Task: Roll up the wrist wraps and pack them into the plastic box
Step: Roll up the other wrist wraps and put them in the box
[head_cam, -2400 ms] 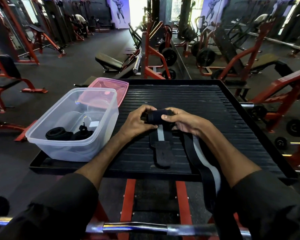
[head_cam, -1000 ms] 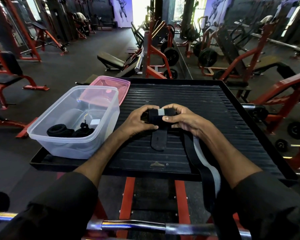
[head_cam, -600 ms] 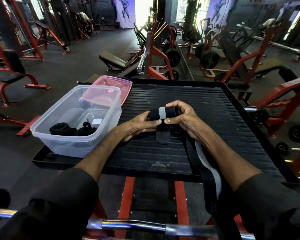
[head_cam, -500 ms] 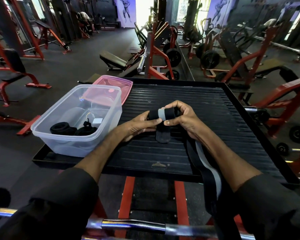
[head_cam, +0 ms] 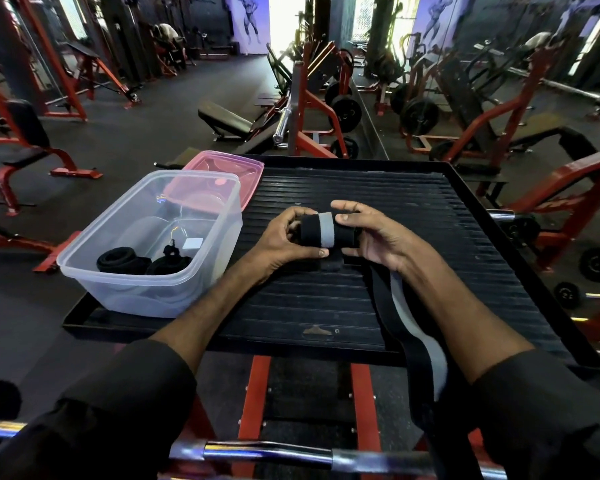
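A black wrist wrap with a grey stripe, rolled into a thick bundle (head_cam: 321, 231), is held between both hands above the black ribbed platform (head_cam: 413, 209). My left hand (head_cam: 284, 240) grips its left end and my right hand (head_cam: 371, 233) grips its right end. Only a short black tail pokes out under the roll. A second, unrolled wrap (head_cam: 409, 337) lies under my right forearm and hangs off the platform's near edge. The clear plastic box (head_cam: 219, 216) stands at the left with two rolled black wraps (head_cam: 142, 263) inside.
A pink lid (head_cam: 236, 168) lies behind the box at the platform's far left corner. A chrome bar (head_cam: 267, 453) crosses the bottom of the view. Red gym machines, benches and weight plates stand on the floor all around.
The loose tail of the wrap has been wound up into the roll, which is now thicker. Both hands have stayed on it, turning it over the platform.
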`<state>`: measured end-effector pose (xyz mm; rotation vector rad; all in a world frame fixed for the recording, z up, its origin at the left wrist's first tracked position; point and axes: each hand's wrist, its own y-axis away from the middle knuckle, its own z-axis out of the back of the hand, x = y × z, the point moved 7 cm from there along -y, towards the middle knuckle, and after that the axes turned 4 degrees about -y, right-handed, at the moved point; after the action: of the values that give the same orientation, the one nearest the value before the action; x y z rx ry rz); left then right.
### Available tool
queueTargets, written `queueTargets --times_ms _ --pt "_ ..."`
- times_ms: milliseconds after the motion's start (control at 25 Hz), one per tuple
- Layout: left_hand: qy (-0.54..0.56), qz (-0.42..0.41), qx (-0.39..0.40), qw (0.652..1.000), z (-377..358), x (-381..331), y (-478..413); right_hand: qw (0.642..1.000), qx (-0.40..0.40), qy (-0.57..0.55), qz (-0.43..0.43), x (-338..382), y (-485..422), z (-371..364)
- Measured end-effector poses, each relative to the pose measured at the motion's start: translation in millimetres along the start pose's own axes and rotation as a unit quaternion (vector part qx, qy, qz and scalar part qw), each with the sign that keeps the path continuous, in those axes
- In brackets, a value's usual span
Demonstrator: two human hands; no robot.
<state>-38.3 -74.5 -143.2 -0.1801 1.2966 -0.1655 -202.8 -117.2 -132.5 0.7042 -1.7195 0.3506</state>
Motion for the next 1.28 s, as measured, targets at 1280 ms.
queueTargets --times_ms 1280 --pt "0.111 0.11 0.059 0.986 -4 8 8 0.974 -0.065 0.169 0.137 18 0 -8"
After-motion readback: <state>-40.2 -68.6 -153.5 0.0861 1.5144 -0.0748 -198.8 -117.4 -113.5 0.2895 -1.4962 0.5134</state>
